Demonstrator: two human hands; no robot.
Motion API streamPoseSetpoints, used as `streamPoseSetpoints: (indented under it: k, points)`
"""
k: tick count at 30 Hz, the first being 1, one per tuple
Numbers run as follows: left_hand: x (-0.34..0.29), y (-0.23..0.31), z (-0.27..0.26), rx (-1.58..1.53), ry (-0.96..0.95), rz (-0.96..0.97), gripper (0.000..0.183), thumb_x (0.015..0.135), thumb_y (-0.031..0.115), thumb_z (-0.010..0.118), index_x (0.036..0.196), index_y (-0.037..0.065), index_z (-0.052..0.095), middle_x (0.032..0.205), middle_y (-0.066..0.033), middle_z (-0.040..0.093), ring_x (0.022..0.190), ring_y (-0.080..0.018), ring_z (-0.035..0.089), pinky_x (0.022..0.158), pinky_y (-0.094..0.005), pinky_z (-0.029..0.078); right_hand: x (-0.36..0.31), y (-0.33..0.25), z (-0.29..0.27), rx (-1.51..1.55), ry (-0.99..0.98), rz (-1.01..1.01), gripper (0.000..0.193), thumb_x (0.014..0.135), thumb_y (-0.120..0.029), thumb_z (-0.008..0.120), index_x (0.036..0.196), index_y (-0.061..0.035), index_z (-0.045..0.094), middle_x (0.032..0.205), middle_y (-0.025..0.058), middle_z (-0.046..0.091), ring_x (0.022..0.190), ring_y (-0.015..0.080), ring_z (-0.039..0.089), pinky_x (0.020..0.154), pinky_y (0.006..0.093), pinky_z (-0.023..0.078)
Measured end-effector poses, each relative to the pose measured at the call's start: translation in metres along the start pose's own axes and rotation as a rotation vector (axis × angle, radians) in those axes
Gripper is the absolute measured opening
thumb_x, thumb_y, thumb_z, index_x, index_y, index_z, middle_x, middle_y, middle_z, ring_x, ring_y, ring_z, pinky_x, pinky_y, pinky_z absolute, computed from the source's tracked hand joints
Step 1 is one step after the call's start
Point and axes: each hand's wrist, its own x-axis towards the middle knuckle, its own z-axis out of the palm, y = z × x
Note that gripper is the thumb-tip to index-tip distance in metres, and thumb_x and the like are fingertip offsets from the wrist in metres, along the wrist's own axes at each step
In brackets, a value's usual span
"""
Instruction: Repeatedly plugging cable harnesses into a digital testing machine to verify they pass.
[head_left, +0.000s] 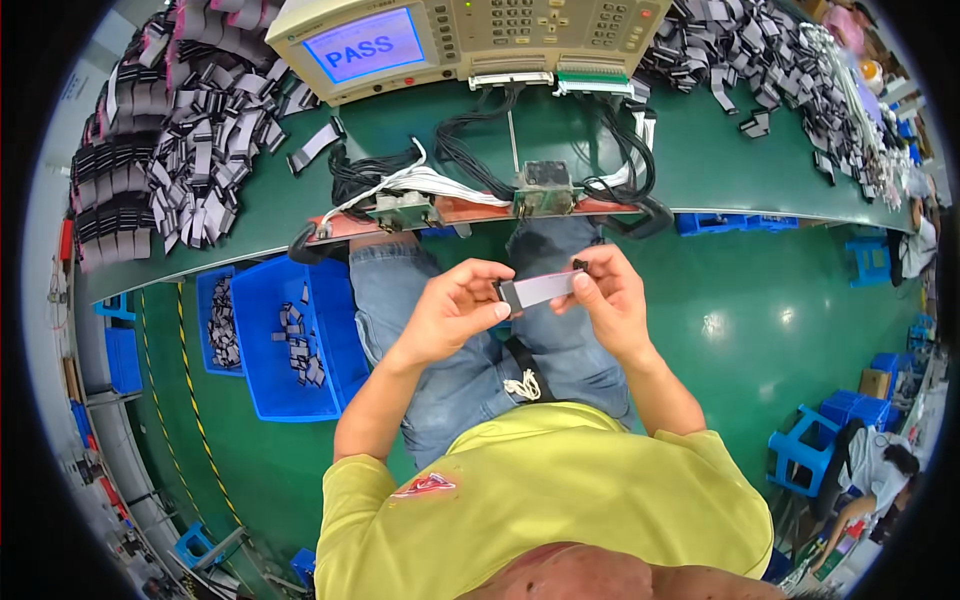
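Observation:
Between my two hands, above my lap, a short grey ribbon cable (545, 289) with black end connectors is stretched out. My left hand (455, 308) pinches the connector at its left end between thumb and fingers. At the other end my right hand (610, 298) grips the second black connector, partly hidden by the fingers. Just beyond my hands, at the bench edge, a small fixture with a dark socket block (546, 186) and another small board (404, 211) are mounted on a red strip. Black and white wires run from them toward a bench tester (465, 40) with a lit blue screen.
Ribbon cables (215, 150) lie heaped on the green bench (400, 115) at left, and another pile (745, 60) at right. One loose cable (316, 146) sits near the wires. Blue bins (285, 405) with cables stand on the floor at left. A person (880, 475) is at lower right, near a blue stool (800, 450).

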Motion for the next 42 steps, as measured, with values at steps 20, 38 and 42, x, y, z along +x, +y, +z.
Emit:
streamPoseSetpoints:
  k: [20, 38, 42]
  points:
    - [-0.001, 0.002, -0.002, 0.315, 0.152, 0.29, 0.027, 0.082, -0.009, 0.082, 0.104, -0.001, 0.07, 0.099, -0.006, 0.067, 0.084, -0.0103, 0.062, 0.073, -0.0245, 0.051, -0.003, -0.007, -0.007, -0.174, -0.093, -0.07, 0.024, 0.09, -0.001, 0.079, 0.106, -0.0024, 0.062, 0.104, 0.0047, 0.065, 0.093, 0.0108, 0.062, 0.082, 0.0264, 0.052]
    - [0.041, 0.008, 0.018, 0.752, 0.517, 0.697, 0.028, 0.084, -0.003, 0.082, 0.11, -0.001, 0.072, 0.106, -0.0116, 0.072, 0.091, -0.0189, 0.072, 0.075, -0.0283, 0.062, 0.045, -0.016, 0.023, -0.934, 0.422, -0.738, 0.026, 0.078, 0.005, 0.085, 0.1, 0.0033, 0.073, 0.097, 0.0142, 0.072, 0.082, 0.024, 0.072, 0.07, 0.0315, 0.059]
    - [0.043, 0.007, 0.02, 0.712, 0.521, 0.696, 0.028, 0.084, -0.004, 0.082, 0.11, -0.001, 0.072, 0.106, -0.0115, 0.072, 0.092, -0.0193, 0.072, 0.074, -0.0286, 0.062, 0.047, -0.014, 0.024, -0.948, 0.436, -0.702, 0.025, 0.078, 0.005, 0.086, 0.099, 0.0033, 0.073, 0.096, 0.014, 0.072, 0.081, 0.0235, 0.071, 0.069, 0.0314, 0.059]
